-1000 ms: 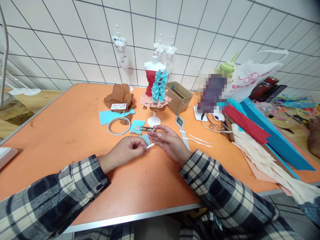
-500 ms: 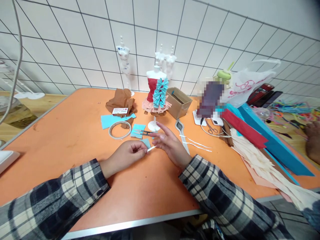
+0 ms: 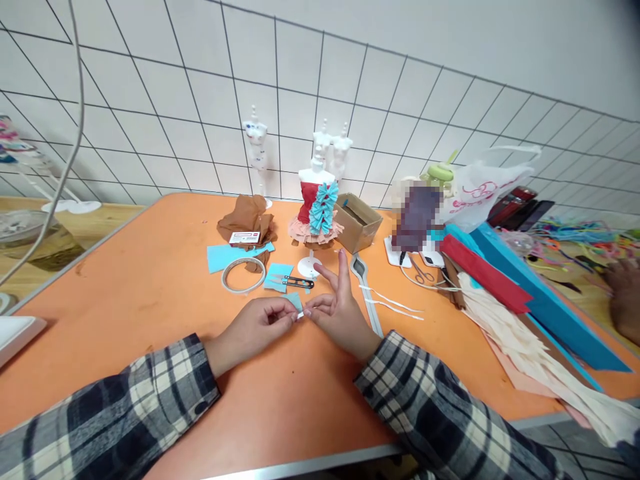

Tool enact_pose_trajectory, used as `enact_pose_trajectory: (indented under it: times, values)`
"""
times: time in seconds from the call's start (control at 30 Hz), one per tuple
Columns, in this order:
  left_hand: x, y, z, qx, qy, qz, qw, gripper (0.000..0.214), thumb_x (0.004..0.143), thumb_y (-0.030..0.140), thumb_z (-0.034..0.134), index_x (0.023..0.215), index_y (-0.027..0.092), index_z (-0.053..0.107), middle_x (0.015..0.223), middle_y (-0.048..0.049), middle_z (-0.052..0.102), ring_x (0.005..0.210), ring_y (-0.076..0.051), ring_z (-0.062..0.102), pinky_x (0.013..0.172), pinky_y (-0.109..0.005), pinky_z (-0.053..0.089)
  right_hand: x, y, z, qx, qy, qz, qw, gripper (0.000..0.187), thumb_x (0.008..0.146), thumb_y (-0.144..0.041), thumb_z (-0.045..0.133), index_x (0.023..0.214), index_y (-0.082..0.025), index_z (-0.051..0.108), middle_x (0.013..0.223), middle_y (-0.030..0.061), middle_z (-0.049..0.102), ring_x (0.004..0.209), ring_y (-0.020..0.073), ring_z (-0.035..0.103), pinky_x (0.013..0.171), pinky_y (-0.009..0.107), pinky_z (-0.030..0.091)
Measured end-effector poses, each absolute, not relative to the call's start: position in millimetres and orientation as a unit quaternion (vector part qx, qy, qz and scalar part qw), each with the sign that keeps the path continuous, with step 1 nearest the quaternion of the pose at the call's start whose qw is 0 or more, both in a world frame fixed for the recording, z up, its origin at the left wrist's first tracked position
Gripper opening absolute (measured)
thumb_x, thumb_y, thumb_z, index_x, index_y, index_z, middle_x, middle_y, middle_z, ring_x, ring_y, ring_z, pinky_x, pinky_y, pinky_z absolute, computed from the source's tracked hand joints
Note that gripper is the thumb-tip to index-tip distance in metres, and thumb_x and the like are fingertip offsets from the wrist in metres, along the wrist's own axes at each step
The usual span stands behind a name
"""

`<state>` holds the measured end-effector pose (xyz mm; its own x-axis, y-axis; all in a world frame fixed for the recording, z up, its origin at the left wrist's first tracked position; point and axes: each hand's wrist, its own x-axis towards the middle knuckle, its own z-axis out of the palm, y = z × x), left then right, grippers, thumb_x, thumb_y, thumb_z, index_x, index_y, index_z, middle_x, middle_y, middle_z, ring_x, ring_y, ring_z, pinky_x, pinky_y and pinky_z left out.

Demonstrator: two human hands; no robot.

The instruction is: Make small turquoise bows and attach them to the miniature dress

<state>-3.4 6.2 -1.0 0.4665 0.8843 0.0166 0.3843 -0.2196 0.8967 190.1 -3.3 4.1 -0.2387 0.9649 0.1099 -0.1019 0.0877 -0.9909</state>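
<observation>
Between my hands, above the orange table (image 3: 240,413), is a small white strip (image 3: 301,315). My left hand (image 3: 257,330) is closed, with thumb and forefinger pinching the strip's left end. The thumb of my right hand (image 3: 345,323) meets a finger at the other end, while other fingers point up. Just beyond lie a light-blue paper piece (image 3: 294,301) and black thread snips (image 3: 299,283) over another blue piece. A roll of tape (image 3: 225,283) lies to the left. Behind stands a small dress form (image 3: 310,193) in a red bodice with blue ruffles and a pink frilled skirt.
Brown crepe paper (image 3: 245,217) and a cardboard box (image 3: 359,223) flank the dress form. Thin white strips (image 3: 395,307) and a grey zipper-like band (image 3: 370,300) lie right. Farther right are scissors (image 3: 424,272), coloured paper (image 3: 490,273) and another person's hand (image 3: 625,293).
My right hand has closed its thumb and finger on the strip, with other fingers now raised. The camera view has tilted up slightly. My left hand keeps its pinch.
</observation>
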Motion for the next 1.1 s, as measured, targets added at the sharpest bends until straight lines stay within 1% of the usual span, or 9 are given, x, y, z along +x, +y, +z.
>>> enact_pose_trajectory:
  times: [0.1, 0.17, 0.23, 0.3, 0.43, 0.53, 0.73, 0.93, 1.1]
  values:
    - [-4, 6, -1, 0.727, 0.435, 0.285, 0.449, 0.027, 0.086, 0.037, 0.054, 0.078, 0.016, 0.069, 0.067, -0.0010, 0.061, 0.063, -0.014, 0.052, 0.060, -0.022, 0.042, 188, -7, 4, -0.388, -0.570, 0.531, 0.493, 0.118, 0.075, -0.022, 0.072, 0.148, -0.046, -0.018, 0.156, 0.0145, 0.026, 0.074, 0.0098, 0.067, 0.076, 0.033, 0.058]
    - [-5, 7, -1, 0.715, 0.437, 0.297, 0.457, 0.031, 0.088, 0.038, 0.054, 0.099, 0.016, 0.072, 0.072, -0.0019, 0.065, 0.066, -0.015, 0.056, 0.063, -0.024, 0.044, 190, -5, 7, -0.390, -0.578, 0.495, 0.518, 0.116, 0.077, -0.024, 0.071, 0.149, -0.044, -0.018, 0.155, 0.0140, 0.027, 0.075, 0.0112, 0.066, 0.076, 0.034, 0.058]
    - [-5, 8, -2, 0.713, 0.444, 0.316, 0.440, 0.042, 0.089, 0.038, 0.053, 0.124, 0.017, 0.063, 0.080, -0.0026, 0.068, 0.070, -0.016, 0.059, 0.066, -0.025, 0.046, 198, 2, 16, -0.403, -0.589, 0.418, 0.562, 0.112, 0.080, -0.026, 0.069, 0.150, -0.043, -0.017, 0.155, 0.0136, 0.027, 0.077, 0.0130, 0.066, 0.080, 0.036, 0.058]
    - [-5, 9, -4, 0.748, 0.440, 0.322, 0.379, 0.047, 0.089, 0.034, 0.055, 0.134, 0.019, 0.056, 0.088, -0.0043, 0.070, 0.077, -0.017, 0.062, 0.071, -0.028, 0.048, 212, 17, 31, -0.431, -0.599, 0.297, 0.606, 0.108, 0.083, -0.026, 0.065, 0.149, -0.041, -0.019, 0.156, 0.0136, 0.024, 0.081, 0.0149, 0.065, 0.086, 0.039, 0.055]
    - [-1, 11, -7, 0.857, 0.365, 0.272, 0.243, 0.028, 0.088, 0.027, 0.057, 0.112, 0.022, 0.070, 0.097, -0.0087, 0.071, 0.093, -0.022, 0.061, 0.084, -0.035, 0.047, 245, 67, 60, -0.498, -0.619, 0.071, 0.603, 0.097, 0.086, -0.022, 0.053, 0.152, -0.036, -0.017, 0.157, 0.0145, 0.022, 0.088, 0.0186, 0.066, 0.089, 0.041, 0.053]
    - [1, 11, -7, 0.891, 0.314, 0.230, 0.233, 0.023, 0.089, 0.024, 0.055, 0.106, 0.021, 0.071, 0.096, -0.0092, 0.071, 0.092, -0.022, 0.062, 0.083, -0.035, 0.048, 262, 107, 66, -0.521, -0.632, -0.014, 0.573, 0.090, 0.086, -0.017, 0.046, 0.154, -0.032, -0.010, 0.155, 0.0151, 0.025, 0.092, 0.0197, 0.066, 0.090, 0.042, 0.051]
    - [0, 12, -3, 0.901, 0.276, 0.221, 0.253, 0.023, 0.090, 0.023, 0.053, 0.106, 0.020, 0.069, 0.095, -0.0097, 0.071, 0.091, -0.021, 0.063, 0.082, -0.034, 0.049, 271, 145, 47, -0.553, -0.677, -0.003, 0.486, 0.082, 0.082, -0.014, 0.044, 0.155, -0.031, 0.010, 0.150, 0.0155, 0.034, 0.098, 0.0232, 0.063, 0.089, 0.046, 0.049]
    - [1, 13, -2, 0.904, 0.267, 0.232, 0.241, 0.023, 0.090, 0.023, 0.054, 0.106, 0.022, 0.070, 0.093, -0.0088, 0.071, 0.091, -0.022, 0.062, 0.085, -0.038, 0.045, 276, 140, 47, -0.552, -0.678, -0.025, 0.484, 0.086, 0.082, -0.013, 0.042, 0.156, -0.025, 0.001, 0.141, 0.0161, 0.050, 0.097, 0.0232, 0.063, 0.089, 0.043, 0.049]
    - [2, 14, 0, 0.899, 0.275, 0.239, 0.241, 0.022, 0.090, 0.022, 0.054, 0.105, 0.022, 0.070, 0.092, -0.0083, 0.071, 0.089, -0.022, 0.062, 0.083, -0.037, 0.044, 279, 139, 48, -0.541, -0.693, -0.004, 0.475, 0.089, 0.080, -0.012, 0.046, 0.156, -0.028, 0.003, 0.142, 0.0163, 0.043, 0.083, 0.0181, 0.064, 0.086, 0.041, 0.050]
